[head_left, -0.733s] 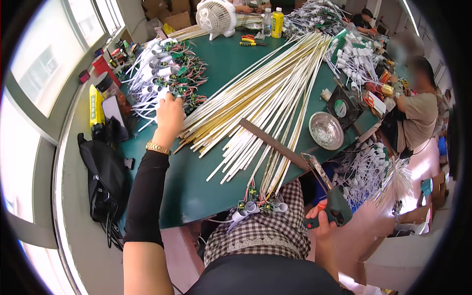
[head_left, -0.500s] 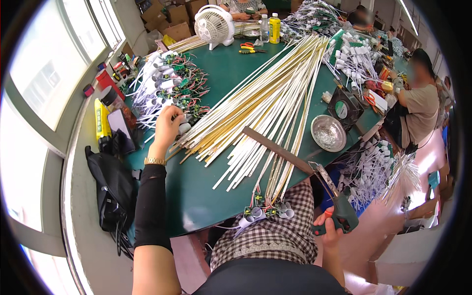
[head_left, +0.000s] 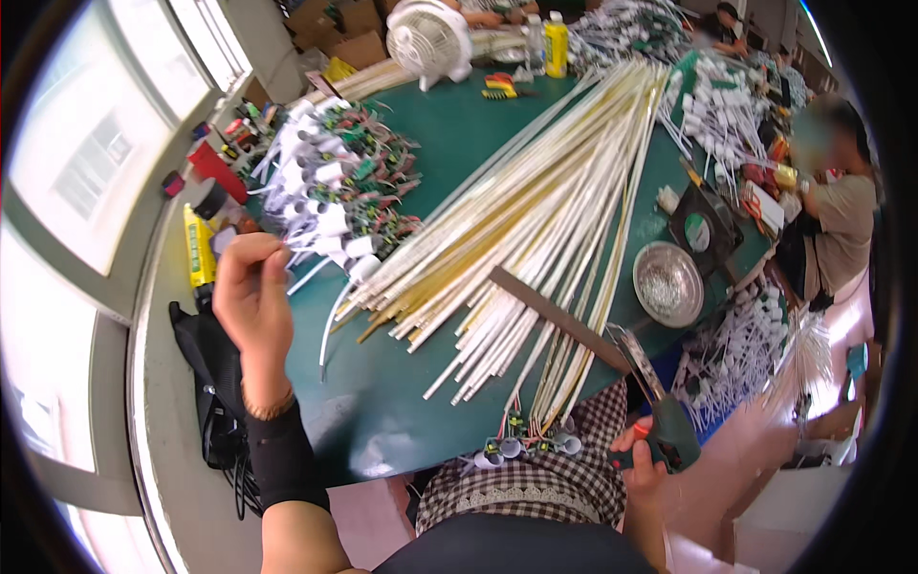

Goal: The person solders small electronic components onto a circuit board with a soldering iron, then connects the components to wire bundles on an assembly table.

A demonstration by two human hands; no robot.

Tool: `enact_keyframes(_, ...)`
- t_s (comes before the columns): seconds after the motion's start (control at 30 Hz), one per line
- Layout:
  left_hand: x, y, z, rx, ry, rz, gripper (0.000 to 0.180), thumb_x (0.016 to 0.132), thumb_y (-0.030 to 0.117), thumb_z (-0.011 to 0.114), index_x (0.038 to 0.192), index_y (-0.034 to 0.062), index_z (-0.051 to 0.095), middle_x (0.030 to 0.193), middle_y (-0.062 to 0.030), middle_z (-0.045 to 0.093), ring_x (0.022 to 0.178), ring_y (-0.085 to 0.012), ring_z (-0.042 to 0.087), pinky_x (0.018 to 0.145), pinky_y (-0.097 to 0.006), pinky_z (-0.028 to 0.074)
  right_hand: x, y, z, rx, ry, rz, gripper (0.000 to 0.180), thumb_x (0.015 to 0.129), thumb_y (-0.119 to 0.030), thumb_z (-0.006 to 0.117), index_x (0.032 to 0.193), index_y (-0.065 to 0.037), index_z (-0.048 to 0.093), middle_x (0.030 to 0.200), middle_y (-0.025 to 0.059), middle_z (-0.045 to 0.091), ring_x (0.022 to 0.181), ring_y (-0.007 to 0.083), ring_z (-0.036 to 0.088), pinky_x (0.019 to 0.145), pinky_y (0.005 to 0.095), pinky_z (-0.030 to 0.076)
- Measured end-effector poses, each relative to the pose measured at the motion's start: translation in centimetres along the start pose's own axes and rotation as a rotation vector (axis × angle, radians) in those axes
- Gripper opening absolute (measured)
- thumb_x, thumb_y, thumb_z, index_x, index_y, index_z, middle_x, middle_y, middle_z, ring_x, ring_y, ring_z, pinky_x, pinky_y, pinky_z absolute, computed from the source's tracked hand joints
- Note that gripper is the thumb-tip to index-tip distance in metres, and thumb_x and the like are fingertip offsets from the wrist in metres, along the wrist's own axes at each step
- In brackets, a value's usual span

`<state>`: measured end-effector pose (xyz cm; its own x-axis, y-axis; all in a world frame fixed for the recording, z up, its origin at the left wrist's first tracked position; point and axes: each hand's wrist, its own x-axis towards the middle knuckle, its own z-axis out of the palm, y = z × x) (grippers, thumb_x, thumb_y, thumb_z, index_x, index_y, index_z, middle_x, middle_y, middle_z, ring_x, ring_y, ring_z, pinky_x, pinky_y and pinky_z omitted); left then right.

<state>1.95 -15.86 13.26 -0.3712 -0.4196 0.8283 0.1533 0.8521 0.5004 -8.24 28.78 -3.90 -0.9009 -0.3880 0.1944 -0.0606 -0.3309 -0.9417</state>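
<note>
My left hand [head_left: 253,306] is raised over the left side of the table, its fingers curled toward the thumb; whether anything is pinched in them is hidden. Beside it lies a heap of white lamp end caps [head_left: 330,220] with small green circuit boards and wires. My right hand [head_left: 643,459] grips a green soldering gun [head_left: 674,435] by its handle, its metal front end close to a dark flat bar [head_left: 559,320]. That bar lies across a fan of long white and yellowish strips [head_left: 497,239]. Several caps with wired boards [head_left: 516,445] hang at the strips' near ends, over my lap.
A metal bowl [head_left: 667,284] and a black square fan [head_left: 706,225] stand at right. Farther back are a white fan [head_left: 429,43], a yellow bottle [head_left: 556,46] and cutters [head_left: 500,86]. A black bag [head_left: 215,383] sits at left. Another person [head_left: 841,210] works at far right.
My left hand has drawn back from the cap heap, left and toward me. One cap with a white wire now lies nearer at the heap's edge. My right hand keeps its grip on the soldering gun.
</note>
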Motion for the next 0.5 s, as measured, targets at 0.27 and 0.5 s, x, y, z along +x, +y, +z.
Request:
enact_keyframes(0.27, -6.4, 8.5, 3.9, 0.278, -0.934, -0.101, 0.022, 0.073, -0.006, 0.059, 0.092, 0.0062, 0.059, 0.084, -0.0123, 0.058, 0.079, -0.0336, 0.061, 0.069, -0.043, 0.047, 0.8, 1.0, 0.1, 0.055, -0.159, 0.142, 0.034, 0.095, -0.017, 0.06, 0.124, -0.002, 0.049, 0.09, 0.0084, 0.057, 0.083, 0.0193, 0.057, 0.079, 0.0397, 0.052)
enact_keyframes(0.5, -10.2, 10.0, 7.9, -0.48, -1.26, -0.932, 0.007, 0.092, 0.002, 0.066, 0.092, 0.0015, 0.059, 0.079, -0.0059, 0.062, 0.066, -0.0114, 0.061, 0.057, -0.026, 0.047, 3.2, -1.1, 5.6, 0.155, -0.082, 0.342, 0.048, 0.083, 0.006, 0.065, 0.127, -0.002, 0.048, 0.082, 0.0113, 0.061, 0.073, 0.0227, 0.065, 0.068, 0.0367, 0.054)
